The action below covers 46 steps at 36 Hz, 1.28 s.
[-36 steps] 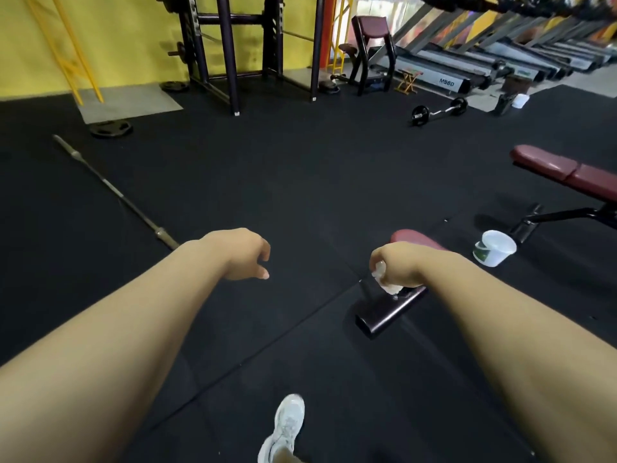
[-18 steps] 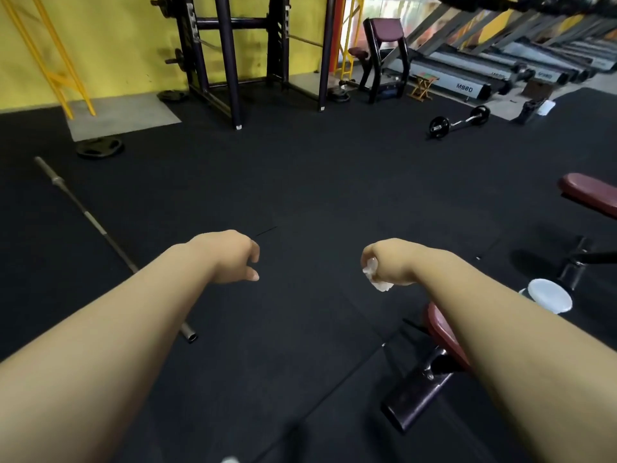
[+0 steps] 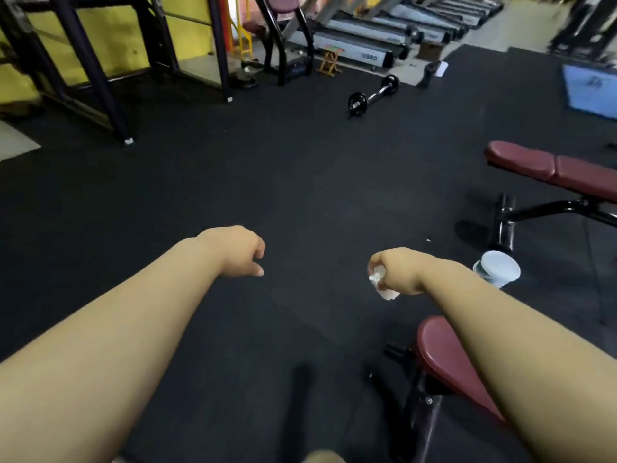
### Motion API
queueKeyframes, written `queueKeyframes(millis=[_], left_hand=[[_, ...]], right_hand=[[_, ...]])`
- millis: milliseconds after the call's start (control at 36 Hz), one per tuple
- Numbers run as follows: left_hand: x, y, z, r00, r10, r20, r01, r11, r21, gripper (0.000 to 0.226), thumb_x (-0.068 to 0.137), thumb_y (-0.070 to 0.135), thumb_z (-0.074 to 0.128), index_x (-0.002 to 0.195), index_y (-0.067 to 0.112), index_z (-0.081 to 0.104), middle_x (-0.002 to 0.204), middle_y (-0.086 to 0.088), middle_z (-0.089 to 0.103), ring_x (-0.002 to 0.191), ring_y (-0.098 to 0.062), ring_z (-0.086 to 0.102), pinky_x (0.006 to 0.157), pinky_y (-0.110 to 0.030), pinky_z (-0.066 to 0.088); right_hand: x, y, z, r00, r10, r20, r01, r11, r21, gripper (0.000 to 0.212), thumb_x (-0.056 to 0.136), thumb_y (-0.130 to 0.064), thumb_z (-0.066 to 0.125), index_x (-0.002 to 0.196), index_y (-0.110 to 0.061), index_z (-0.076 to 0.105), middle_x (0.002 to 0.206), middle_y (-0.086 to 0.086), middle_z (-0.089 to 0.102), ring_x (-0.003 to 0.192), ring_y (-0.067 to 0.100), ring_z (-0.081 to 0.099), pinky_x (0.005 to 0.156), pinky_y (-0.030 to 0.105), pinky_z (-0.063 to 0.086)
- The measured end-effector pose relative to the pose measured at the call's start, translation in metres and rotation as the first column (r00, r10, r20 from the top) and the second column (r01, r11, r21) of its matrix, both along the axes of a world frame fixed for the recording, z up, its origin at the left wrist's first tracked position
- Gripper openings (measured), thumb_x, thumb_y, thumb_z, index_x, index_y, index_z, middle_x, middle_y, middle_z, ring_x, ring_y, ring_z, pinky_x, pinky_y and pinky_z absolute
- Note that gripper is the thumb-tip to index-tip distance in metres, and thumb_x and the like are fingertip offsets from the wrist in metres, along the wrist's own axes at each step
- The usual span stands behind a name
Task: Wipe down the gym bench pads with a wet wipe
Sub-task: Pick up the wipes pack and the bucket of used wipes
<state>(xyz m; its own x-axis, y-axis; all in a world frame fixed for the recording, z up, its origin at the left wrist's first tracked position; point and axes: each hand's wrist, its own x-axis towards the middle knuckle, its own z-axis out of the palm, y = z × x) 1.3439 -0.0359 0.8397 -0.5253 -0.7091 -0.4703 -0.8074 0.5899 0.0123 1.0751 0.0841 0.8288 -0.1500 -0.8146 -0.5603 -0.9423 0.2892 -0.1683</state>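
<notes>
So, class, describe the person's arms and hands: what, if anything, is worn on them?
Nothing worn shows. The left hand and the right hand are bare, without gloves, and no ring can be made out. From the wrists back to the frame's edge there are no sleeves, watch, wristband or markings.

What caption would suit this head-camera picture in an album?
Right hand grips a crumpled white wet wipe near a maroon padded gym bench; left hand holds nothing.

Barbell (image 3: 373, 96) on black floor (image 3: 233, 182); treadmills (image 3: 354, 45) behind; rack (image 3: 96, 78) far left.
</notes>
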Motion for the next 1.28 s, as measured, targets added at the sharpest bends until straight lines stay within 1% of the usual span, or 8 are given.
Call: queueKeyframes(millis=[250,583,694,833,972,1056,1139,1278], left_hand=[[-0.154,-0.131,-0.033,0.973,-0.232,0.005,0.232,0.972,0.044,0.039,0.089,0.048,0.055,0.123,0.031,0.053,0.121,0.009,0.056,0.106,-0.017,0.055,0.085,-0.032,0.047],[-0.392,-0.254,-0.071,0.886,-0.464,-0.017,0.463,0.879,0.110,0.039,0.089,0.049,0.055,0.123,0.029,0.053,0.110,0.011,0.054,0.098,-0.014,0.055,0.080,-0.030,0.047],[-0.463,-0.278,-0.087,0.841,-0.540,0.006,0.533,0.832,0.151,0.039,0.089,0.049,0.055,0.122,0.029,0.053,0.110,0.011,0.054,0.099,-0.014,0.055,0.083,-0.032,0.048],[-0.559,-0.299,-0.112,0.763,-0.646,0.008,0.633,0.751,0.186,0.039,0.087,0.051,0.055,0.121,0.031,0.053,0.116,0.010,0.057,0.102,-0.015,0.055,0.083,-0.033,0.048],[-0.657,-0.325,-0.130,0.679,-0.734,0.017,0.715,0.667,0.209,0.038,0.088,0.051,0.055,0.120,0.031,0.054,0.111,0.010,0.056,0.096,-0.015,0.058,0.081,-0.033,0.049],[-0.715,-0.340,-0.137,0.617,-0.786,0.038,0.764,0.610,0.209,0.038,0.089,0.051,0.054,0.120,0.030,0.053,0.113,0.009,0.056,0.097,-0.015,0.056,0.080,-0.032,0.049],[-0.770,-0.347,-0.145,0.545,-0.836,0.061,0.806,0.543,0.236,0.037,0.089,0.051,0.053,0.119,0.030,0.054,0.112,0.009,0.056,0.096,-0.015,0.055,0.079,-0.031,0.048],[-0.858,-0.344,-0.159,0.433,-0.897,0.087,0.859,0.440,0.261,0.035,0.090,0.050,0.052,0.118,0.029,0.054,0.113,0.007,0.057,0.095,-0.015,0.056,0.075,-0.029,0.046]], right_hand=[[-0.125,-0.067,-0.043,0.965,-0.262,0.008,0.260,0.962,0.081,0.036,0.070,-0.007,0.060,0.098,-0.028,0.059,0.089,-0.010,0.062,0.087,0.018,0.061,0.081,0.033,0.055],[-0.302,-0.131,-0.072,0.838,-0.545,0.026,0.540,0.835,0.103,0.036,0.068,-0.003,0.061,0.097,-0.025,0.061,0.093,-0.003,0.063,0.074,0.018,0.059,0.057,0.022,0.047],[-0.351,-0.140,-0.083,0.839,-0.541,-0.050,0.542,0.825,0.160,0.031,0.083,-0.010,0.058,0.112,-0.021,0.058,0.102,-0.004,0.062,0.092,0.020,0.056,0.068,0.024,0.048],[-0.416,-0.148,-0.108,0.788,-0.615,-0.035,0.611,0.773,0.169,0.029,0.086,-0.010,0.055,0.114,-0.017,0.059,0.111,-0.002,0.061,0.090,0.019,0.050,0.068,0.024,0.042],[-0.482,-0.160,-0.134,0.656,-0.754,-0.009,0.749,0.650,0.133,0.030,0.092,-0.014,0.049,0.120,-0.018,0.059,0.110,0.005,0.059,0.094,0.020,0.052,0.078,0.025,0.042],[-0.517,-0.166,-0.142,0.574,-0.819,0.007,0.812,0.570,0.123,0.028,0.093,-0.015,0.044,0.116,-0.022,0.058,0.102,0.003,0.055,0.088,0.021,0.047,0.074,0.024,0.036],[-0.552,-0.169,-0.149,0.521,-0.854,0.001,0.850,0.519,0.088,0.030,0.095,-0.016,0.044,0.122,-0.019,0.056,0.114,0.008,0.057,0.089,0.019,0.043,0.076,0.025,0.036],[-0.607,-0.166,-0.162,0.378,-0.926,0.027,0.924,0.379,0.046,0.030,0.093,-0.014,0.041,0.119,-0.012,0.057,0.105,0.011,0.061,0.088,0.024,0.052,0.073,0.029,0.041]])
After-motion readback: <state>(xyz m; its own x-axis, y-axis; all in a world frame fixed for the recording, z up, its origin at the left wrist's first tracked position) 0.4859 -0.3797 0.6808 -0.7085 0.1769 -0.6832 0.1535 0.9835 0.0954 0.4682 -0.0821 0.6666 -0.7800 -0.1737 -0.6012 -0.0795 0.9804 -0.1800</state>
